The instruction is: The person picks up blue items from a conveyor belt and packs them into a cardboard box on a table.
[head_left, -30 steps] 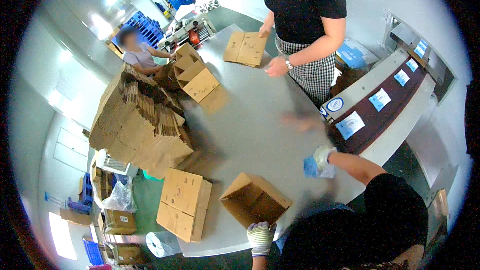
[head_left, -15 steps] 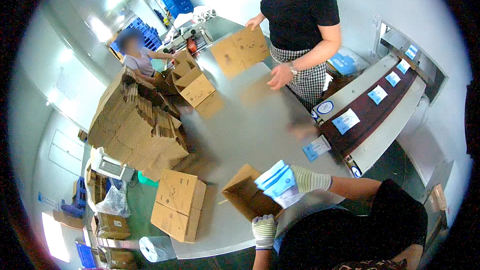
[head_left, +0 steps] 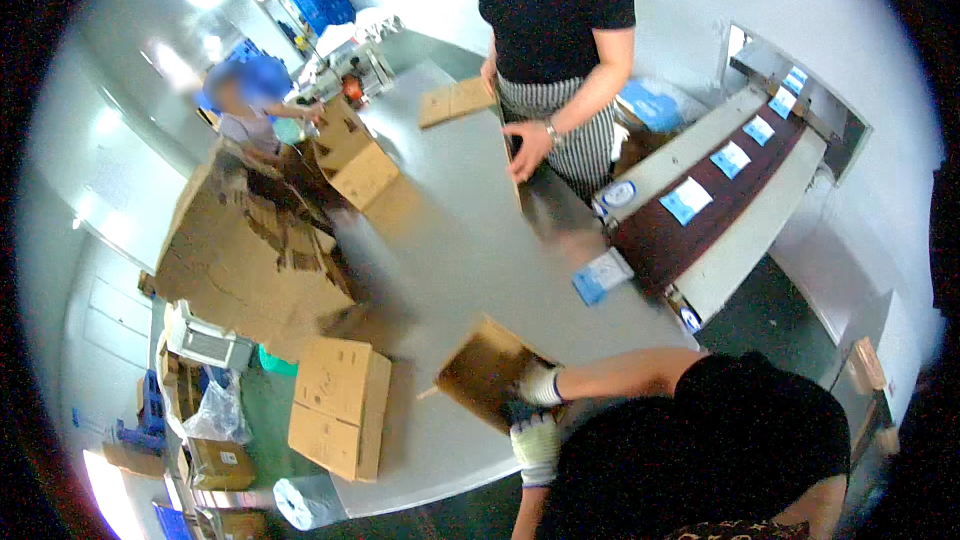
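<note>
An open cardboard box (head_left: 478, 358) stands tilted on the near part of the grey table. My left hand (head_left: 535, 445), in a striped knit glove, is closed on the box's near edge. Down inside the box reaches my right hand (head_left: 541, 387), gloved too; its fingers are hidden and no packets show in it. A single blue-and-white packet (head_left: 602, 276) lies on the table by the end of the conveyor. To the left of the box sits a closed cardboard carton (head_left: 338, 410).
Several packets ride the dark conveyor belt (head_left: 650, 240) at right. Across the table a person in black (head_left: 560, 20) handles a cardboard piece. Flattened cardboard (head_left: 240, 250) is stacked at left, a second person (head_left: 250, 130) behind it by an open box (head_left: 350, 160). A plastic roll (head_left: 305, 502) stands below.
My right hand has moved down left into the box; the packets it held are now out of sight. The person opposite has turned the cardboard piece edge-on. The whole view has shifted slightly.
</note>
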### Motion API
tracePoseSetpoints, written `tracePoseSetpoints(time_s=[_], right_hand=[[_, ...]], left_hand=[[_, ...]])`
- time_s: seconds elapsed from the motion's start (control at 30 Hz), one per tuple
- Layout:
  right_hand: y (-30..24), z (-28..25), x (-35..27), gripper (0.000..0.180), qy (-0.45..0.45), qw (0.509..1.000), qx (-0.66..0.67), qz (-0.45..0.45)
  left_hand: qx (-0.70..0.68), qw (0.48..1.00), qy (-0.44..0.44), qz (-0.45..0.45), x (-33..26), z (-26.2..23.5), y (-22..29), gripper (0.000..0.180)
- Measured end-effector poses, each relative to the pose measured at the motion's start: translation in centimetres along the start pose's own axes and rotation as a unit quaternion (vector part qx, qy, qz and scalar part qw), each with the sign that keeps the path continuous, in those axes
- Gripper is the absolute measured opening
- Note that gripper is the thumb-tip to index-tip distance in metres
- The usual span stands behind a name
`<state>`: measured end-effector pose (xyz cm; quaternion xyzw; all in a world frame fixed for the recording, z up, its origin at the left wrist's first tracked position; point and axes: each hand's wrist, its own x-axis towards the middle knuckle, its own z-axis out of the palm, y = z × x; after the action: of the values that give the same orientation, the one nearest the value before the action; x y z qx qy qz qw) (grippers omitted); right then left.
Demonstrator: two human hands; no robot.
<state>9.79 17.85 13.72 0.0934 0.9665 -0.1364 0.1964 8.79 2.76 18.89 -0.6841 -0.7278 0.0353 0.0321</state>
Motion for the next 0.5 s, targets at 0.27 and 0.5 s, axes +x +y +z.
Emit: tracePoseSetpoints(time_s=[0.27,0.5], right_hand=[[-0.5,-8.3,-5.9,0.063,0.209,0.954,0.207,-0.052],[-1.2,-6.2,-10.2,0.046,0.268,0.942,0.109,-0.168]], left_hand=[[0.007,0.996,0.086,0.004,-1.0,2.6,-0.3,0.009],[-0.004,0.998,0.018,-0.054,-1.2,3.7,-3.2,0.016]])
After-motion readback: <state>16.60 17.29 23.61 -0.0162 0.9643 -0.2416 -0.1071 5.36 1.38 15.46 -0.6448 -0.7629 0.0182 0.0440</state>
